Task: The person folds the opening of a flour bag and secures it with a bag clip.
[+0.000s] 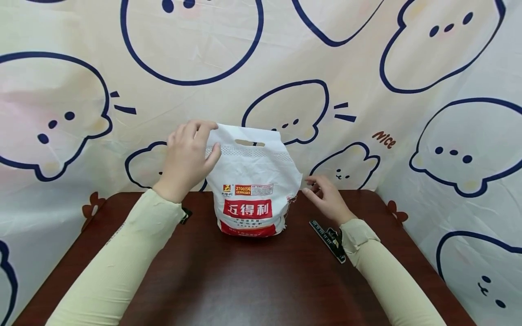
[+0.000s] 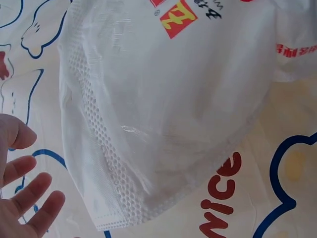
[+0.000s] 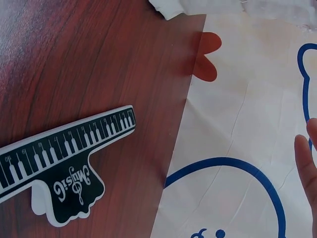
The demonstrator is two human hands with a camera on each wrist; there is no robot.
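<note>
A white flour bag (image 1: 248, 172) with red printed panels and a cut-out handle slot stands upright on the brown table (image 1: 244, 280). My left hand (image 1: 189, 154) is beside its upper left corner, fingers spread and apart from the bag in the left wrist view, where the bag (image 2: 173, 99) fills the middle. By the bag's right edge is my right hand (image 1: 326, 197), its fingers loosely bent and holding nothing. In front of that hand lies a black clip (image 1: 328, 240) with a piano-key pattern; the right wrist view shows "Music" on the clip (image 3: 74, 193).
A small black object (image 1: 186, 215) sits at the left wrist, mostly hidden by the sleeve. Behind the table and along its sides hangs a cloth (image 1: 350, 113) with cartoon outlines. The bag stands close to the table's back edge.
</note>
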